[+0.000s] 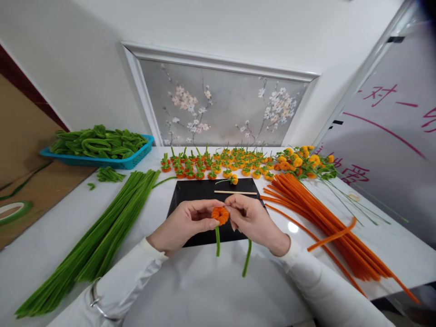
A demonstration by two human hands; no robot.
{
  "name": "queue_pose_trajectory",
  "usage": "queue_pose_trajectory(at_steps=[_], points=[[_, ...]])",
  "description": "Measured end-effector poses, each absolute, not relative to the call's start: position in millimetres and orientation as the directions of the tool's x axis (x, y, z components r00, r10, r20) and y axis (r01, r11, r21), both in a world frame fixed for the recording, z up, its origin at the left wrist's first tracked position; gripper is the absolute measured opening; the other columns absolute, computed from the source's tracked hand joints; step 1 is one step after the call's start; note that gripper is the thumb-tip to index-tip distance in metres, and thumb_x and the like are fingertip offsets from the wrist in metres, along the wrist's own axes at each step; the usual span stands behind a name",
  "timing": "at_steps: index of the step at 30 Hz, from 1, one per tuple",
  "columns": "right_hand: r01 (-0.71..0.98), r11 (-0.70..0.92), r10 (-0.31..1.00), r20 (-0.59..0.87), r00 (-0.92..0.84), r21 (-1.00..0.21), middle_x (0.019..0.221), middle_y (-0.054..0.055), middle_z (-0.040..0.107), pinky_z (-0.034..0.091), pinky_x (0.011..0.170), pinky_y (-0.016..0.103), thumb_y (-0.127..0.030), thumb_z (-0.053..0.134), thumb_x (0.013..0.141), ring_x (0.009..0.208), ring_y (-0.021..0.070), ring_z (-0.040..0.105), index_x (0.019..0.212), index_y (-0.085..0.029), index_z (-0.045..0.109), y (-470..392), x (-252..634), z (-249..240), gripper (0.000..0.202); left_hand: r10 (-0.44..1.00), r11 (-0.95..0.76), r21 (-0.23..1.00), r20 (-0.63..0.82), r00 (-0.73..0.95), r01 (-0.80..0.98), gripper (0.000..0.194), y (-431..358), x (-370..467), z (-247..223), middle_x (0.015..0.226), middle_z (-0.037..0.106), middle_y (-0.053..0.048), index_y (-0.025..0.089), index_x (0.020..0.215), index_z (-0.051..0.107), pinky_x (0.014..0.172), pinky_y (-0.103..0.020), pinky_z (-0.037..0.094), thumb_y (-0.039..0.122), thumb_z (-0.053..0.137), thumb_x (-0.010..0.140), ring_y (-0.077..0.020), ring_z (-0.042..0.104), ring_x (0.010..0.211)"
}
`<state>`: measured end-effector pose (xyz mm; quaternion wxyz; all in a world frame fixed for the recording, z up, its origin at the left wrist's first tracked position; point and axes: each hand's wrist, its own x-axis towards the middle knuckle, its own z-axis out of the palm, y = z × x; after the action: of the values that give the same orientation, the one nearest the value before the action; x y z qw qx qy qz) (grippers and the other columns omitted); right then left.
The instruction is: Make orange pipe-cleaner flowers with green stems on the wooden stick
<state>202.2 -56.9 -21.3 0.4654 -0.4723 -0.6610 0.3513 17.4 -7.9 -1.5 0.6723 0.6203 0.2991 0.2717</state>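
Between the thumb and fingers of my left hand (187,222) is a small ring-shaped orange flower (220,215) of coiled pipe cleaner, its hollow centre facing me. A short length of green pipe cleaner (218,243) hangs beneath it. My right hand (250,220) is closed in a pinch against the flower's right edge. Another green pipe cleaner end (247,259) sticks out below the right hand; its upper part is hidden by the fingers. Both hands are over a black mat (200,238), where a thin pale stick (235,192) and a finished yellow flower (233,180) lie beyond them.
Long green pipe cleaners (102,231) lie at left, orange ones (327,222) at right. A blue basket (136,159) of green pieces stands back left. Rows of small orange and yellow flowers (238,159) line the back, beside stemmed flowers (299,159). Green tape (15,212) lies far left.
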Motion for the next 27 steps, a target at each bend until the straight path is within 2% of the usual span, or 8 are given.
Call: queue_pose_trajectory(at_steps=[5,7,10,13,17,21,27], points=[[0.269,0.289,0.954,0.253,-0.160,-0.919,0.061,-0.003,0.057,0.044,0.048,0.018,-0.021,0.040,0.091,0.048,0.0080,0.053,0.096,-0.019,0.054,-59.7,198.3,-22.1,0.015,0.843,0.026,0.998,0.007,0.537,-0.054,0.028,-12.3,22.0,-4.3,0.092,0.070,-0.003,0.020,0.102,0.068,0.072,-0.022,0.047,0.025,0.071,0.075,-0.0120,0.061,0.077],[0.210,0.293,0.948,0.256,-0.189,-0.933,0.067,-0.002,0.059,0.047,0.051,0.020,-0.020,0.044,0.090,0.052,0.0085,0.055,0.100,-0.019,0.053,-59.9,196.2,-22.5,0.014,0.869,0.026,0.995,0.028,0.495,-0.100,0.026,-13.6,24.8,-5.4,0.091,0.069,-0.002,0.020,0.101,0.067,0.071,-0.021,0.047,0.026,0.071,0.075,-0.0117,0.061,0.078],[0.090,0.326,0.924,0.298,-0.240,-0.941,0.080,0.000,0.059,0.051,0.058,0.022,-0.022,0.050,0.088,0.062,0.0088,0.056,0.111,-0.020,0.052,-60.0,194.4,-19.7,0.024,0.899,0.025,0.984,0.055,0.434,-0.177,0.025,-14.0,27.7,-7.2,0.090,0.068,-0.001,0.021,0.098,0.066,0.074,-0.020,0.047,0.025,0.072,0.074,-0.0120,0.060,0.083],[0.030,0.328,0.904,0.305,-0.298,-0.944,0.080,0.000,0.056,0.051,0.063,0.023,-0.026,0.050,0.089,0.066,0.0093,0.055,0.118,-0.019,0.052,-61.2,193.6,-14.7,0.030,0.919,0.001,0.978,0.082,0.386,-0.209,0.026,-13.7,28.6,-9.6,0.090,0.066,0.000,0.022,0.098,0.066,0.076,-0.020,0.047,0.023,0.073,0.073,-0.0116,0.060,0.085],[0.119,0.337,0.931,0.312,-0.190,-0.934,0.081,0.000,0.060,0.050,0.063,0.023,-0.023,0.059,0.083,0.069,0.0109,0.058,0.116,-0.019,0.055,-62.7,189.7,-14.4,0.034,0.909,-0.037,0.973,0.127,0.398,-0.227,0.025,-16.1,28.4,-12.9,0.089,0.065,0.001,0.022,0.098,0.065,0.077,-0.020,0.048,0.021,0.072,0.074,-0.0108,0.060,0.083],[0.257,0.410,0.911,0.409,-0.058,-0.875,0.077,0.001,0.063,0.050,0.061,0.022,-0.016,0.052,0.085,0.064,0.0107,0.059,0.106,-0.018,0.061,-62.7,188.1,-18.0,0.024,0.878,-0.074,0.975,0.163,0.450,-0.209,0.025,-18.1,28.1,-12.6,0.089,0.065,0.001,0.023,0.099,0.064,0.076,-0.020,0.049,0.020,0.071,0.075,-0.0102,0.060,0.082],[0.476,0.499,0.829,0.558,-0.020,-0.724,0.067,-0.001,0.063,0.048,0.057,0.020,-0.011,0.048,0.084,0.058,0.0100,0.059,0.097,-0.020,0.067,-62.9,197.5,-17.0,0.024,0.825,-0.257,0.964,0.257,0.503,-0.070,0.033,-16.9,27.3,-3.7,0.095,0.066,-0.001,0.022,0.103,0.061,0.080,-0.024,0.052,0.017,0.071,0.072,-0.0135,0.062,0.088]])
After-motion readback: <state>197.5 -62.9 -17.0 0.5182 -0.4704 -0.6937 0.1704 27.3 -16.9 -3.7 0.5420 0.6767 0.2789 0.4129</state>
